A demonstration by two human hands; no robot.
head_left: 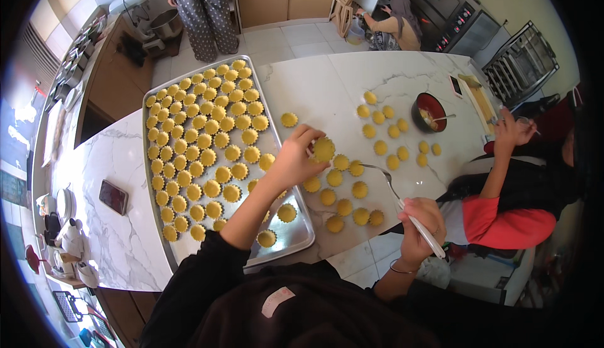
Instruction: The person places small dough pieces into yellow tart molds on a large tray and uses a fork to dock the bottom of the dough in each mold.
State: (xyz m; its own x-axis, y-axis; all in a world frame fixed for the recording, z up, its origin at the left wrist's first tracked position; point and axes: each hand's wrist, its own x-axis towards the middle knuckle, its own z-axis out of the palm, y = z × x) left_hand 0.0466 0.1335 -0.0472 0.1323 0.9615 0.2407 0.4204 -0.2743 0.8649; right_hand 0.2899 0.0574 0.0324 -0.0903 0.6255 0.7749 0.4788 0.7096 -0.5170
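Note:
My left hand [296, 156] pinches a fluted tart shell [324, 149] of yellow dough between the big metal tray and several flat yellow dough rounds [360, 189]. My right hand [420, 227] grips a long fork [395, 192] by its pale handle, its metal head among the rounds near the shell. The tray [292, 221] holds rows of fluted yellow shells [233, 153]. A single shell [289, 119] sits on the marble table just right of the tray.
Marble table [308, 71]; phone [113, 197] at left; dark bowl with spoon [429, 112], more rounds [379, 147] and board [479, 102] at right. A co-worker [516, 222] works at right; another person [204, 14] stands beyond the table; a third [396, 27] crouches by the oven [450, 17].

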